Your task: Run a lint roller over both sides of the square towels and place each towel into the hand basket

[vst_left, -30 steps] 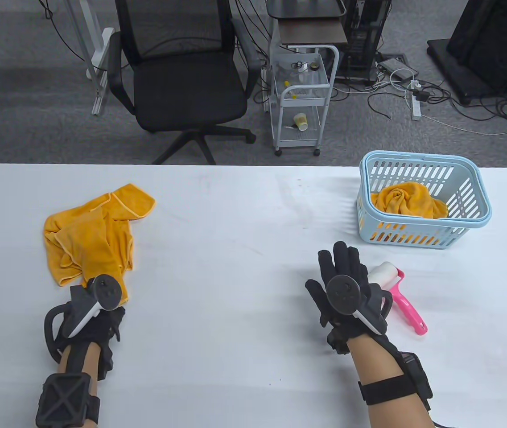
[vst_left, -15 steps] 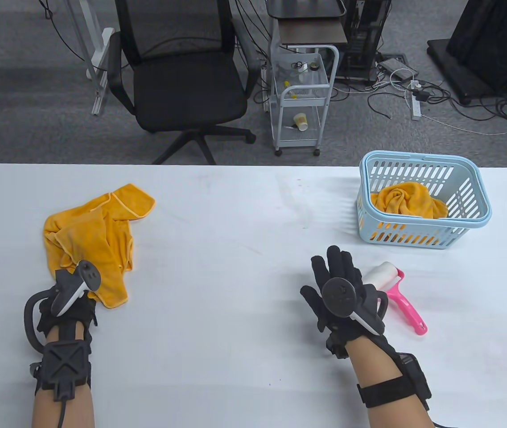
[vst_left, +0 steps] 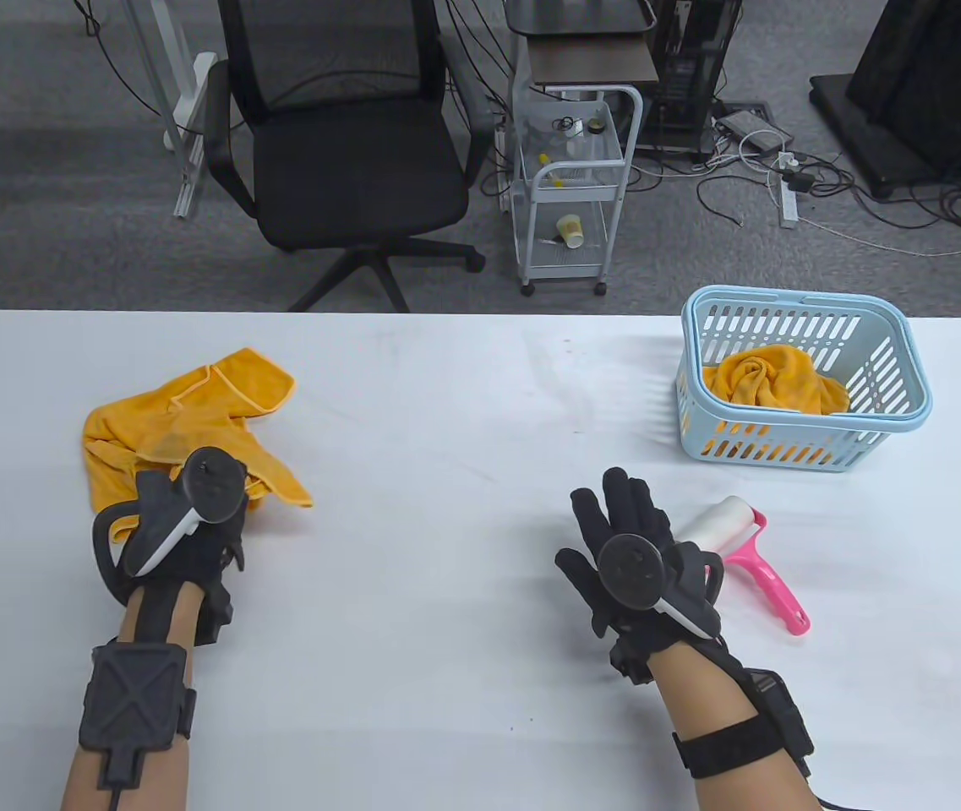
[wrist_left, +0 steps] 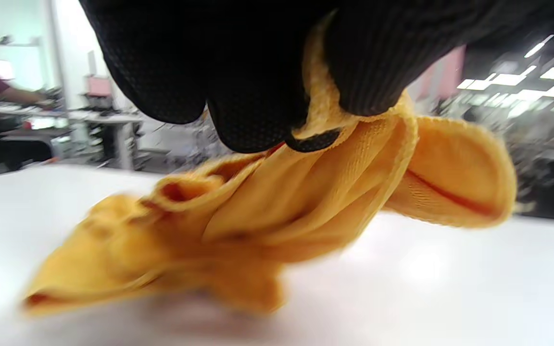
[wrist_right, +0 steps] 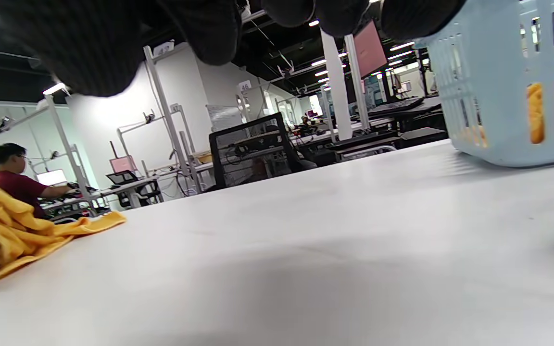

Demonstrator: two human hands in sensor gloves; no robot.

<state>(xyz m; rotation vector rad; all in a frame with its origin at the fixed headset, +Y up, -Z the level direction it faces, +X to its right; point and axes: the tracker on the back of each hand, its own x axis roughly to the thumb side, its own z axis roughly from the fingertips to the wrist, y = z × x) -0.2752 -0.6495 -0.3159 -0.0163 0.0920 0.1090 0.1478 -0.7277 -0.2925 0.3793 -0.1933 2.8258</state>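
The left hand (vst_left: pixel 184 541) is gripping a hem of the yellow towel (vst_left: pixel 184 422), fingers (wrist_left: pixel 258 115) and thumb pinching a bunched fold of its stitched edge, as the left wrist view is showing clearly; the rest of the cloth is lying crumpled on the white table (vst_left: pixel 446 422), well to the left of the hand basket (vst_left: pixel 801 380). The right hand (vst_left: pixel 632 557) is hovering open with fingers spread and holding nothing, on the near-left side of the basket, with the lint roller (vst_left: pixel 742 541) lying just beside it, between the hand and the basket's near wall. A second yellow towel (vst_left: pixel 772 380) is sitting heaped inside the basket. By my judgement the towel is handling as a light, limp, soft cloth: it is sagging from the pinch, folding on itself and offering no stiffness, so it is likely needing a hold at a corner or along the hem and a flattening on the table before the roller can run over it; a grip in the middle would probably only bunch it further. The roller looks light and rigid, its pink handle (vst_left: pixel 772 591) being the obvious place to take hold, the white sticky drum best left untouched. Parts are going unseen: the tracker is covering most of the left hand's fingers in the table view, the towel's folded layers are hiding its true outline and underside, the left wrist view is blurring the lower cloth, and the right wrist view is showing only a pink sliver of the roller at its edge.
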